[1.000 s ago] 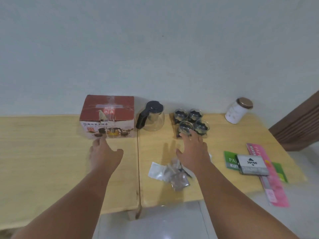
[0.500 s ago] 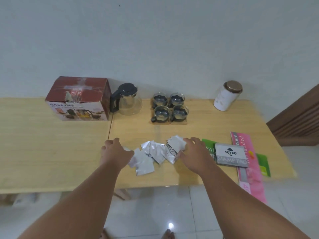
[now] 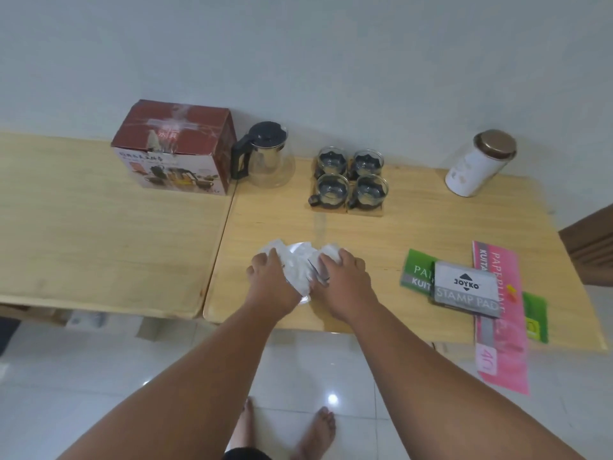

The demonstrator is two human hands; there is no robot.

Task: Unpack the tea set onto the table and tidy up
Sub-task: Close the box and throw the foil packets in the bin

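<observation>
Near edge of the surface: my left hand and right hand each curl their fingers into the crumpled plastic wrappers, bunched between and under them. Farther back: four glass cups on wooden coasters; to their left the teapot, then the box.

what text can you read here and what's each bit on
"JOYKO", "STAMP PAD": grey stamp pad box
"PAPERLINE", "KUITA" (cut off): pink booklet
"PA", "KUIT" (cut off): green booklet
red box: print too blurred to read
white canister: marks unreadable
</observation>
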